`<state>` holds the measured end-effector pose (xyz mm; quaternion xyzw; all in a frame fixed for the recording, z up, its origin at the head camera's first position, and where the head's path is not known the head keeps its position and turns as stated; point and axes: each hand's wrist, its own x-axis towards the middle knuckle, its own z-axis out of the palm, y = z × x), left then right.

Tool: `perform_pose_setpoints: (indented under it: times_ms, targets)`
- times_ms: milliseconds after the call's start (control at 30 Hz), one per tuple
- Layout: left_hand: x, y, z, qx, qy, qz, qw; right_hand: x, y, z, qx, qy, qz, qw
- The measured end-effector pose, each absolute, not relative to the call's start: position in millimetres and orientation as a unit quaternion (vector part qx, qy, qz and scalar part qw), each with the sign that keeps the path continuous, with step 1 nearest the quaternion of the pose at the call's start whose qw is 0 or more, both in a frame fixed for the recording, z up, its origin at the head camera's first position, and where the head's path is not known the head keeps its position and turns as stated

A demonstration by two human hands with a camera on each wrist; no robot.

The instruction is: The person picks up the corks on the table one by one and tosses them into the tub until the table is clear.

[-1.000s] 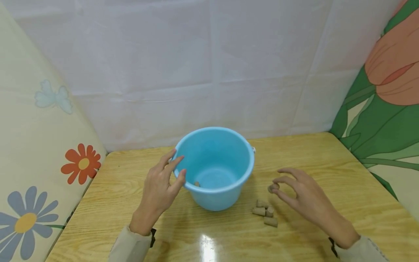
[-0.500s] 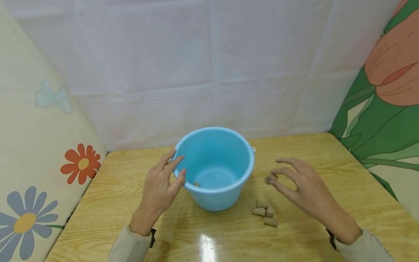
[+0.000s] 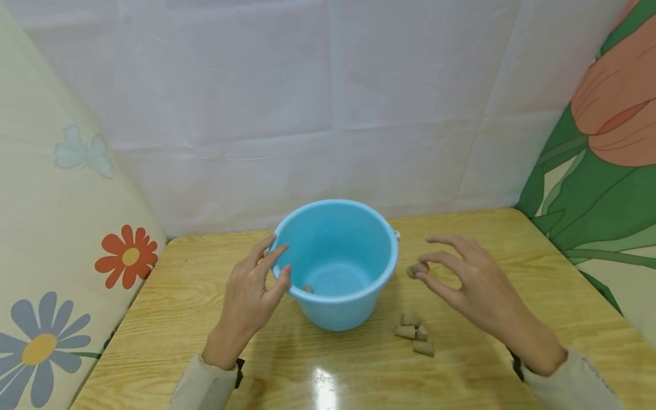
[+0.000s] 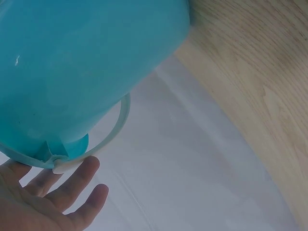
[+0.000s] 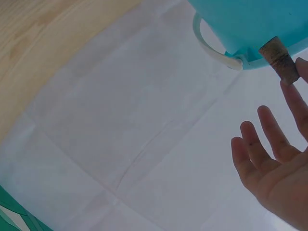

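A light blue bucket [image 3: 335, 310] stands upright in the middle of the table. My left hand [image 3: 249, 293] holds its left rim, with the thumb and index finger over the inner side and other fingers outside near the handle mount [image 4: 60, 161]. Right of the bucket, my right hand [image 3: 474, 285] pinches a cork [image 5: 280, 60] between thumb and index finger, raised above the table. The other fingers of that hand are spread. Several corks [image 3: 423, 348] lie in a small cluster below the right hand. Inside the bucket, part of a cork [image 3: 308, 288] shows near the left wall.
The wood-grain table [image 3: 169, 319] ends at a white cloth backdrop [image 3: 246, 114]. Flower-printed panels stand at the left [image 3: 61, 239] and right [image 3: 610, 188] sides. A white bucket handle [image 4: 118, 125] hangs on the bucket's far side.
My right hand has moved a little up and left with the pinched cork, closer to the bucket. The left hand and the corks on the table have stayed in place.
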<state>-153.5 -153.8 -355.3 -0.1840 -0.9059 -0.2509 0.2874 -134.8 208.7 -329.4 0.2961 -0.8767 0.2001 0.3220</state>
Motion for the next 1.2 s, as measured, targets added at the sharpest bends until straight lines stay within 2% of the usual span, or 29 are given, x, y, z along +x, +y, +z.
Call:
perform_pose_setpoints:
  times_ms: [467,1200]
  targets:
    - [-153.4,-153.4,-355.2,-0.183,-0.906,-0.253,0.287,-137.5,200.8,-306.8,0.302,-0.864,0.216,0.34]
    - [-153.4,-153.3,-355.3,-0.184,-0.905,-0.251,0.291,-148.2,178.4,-303.4,0.326,-0.847,0.24,0.345]
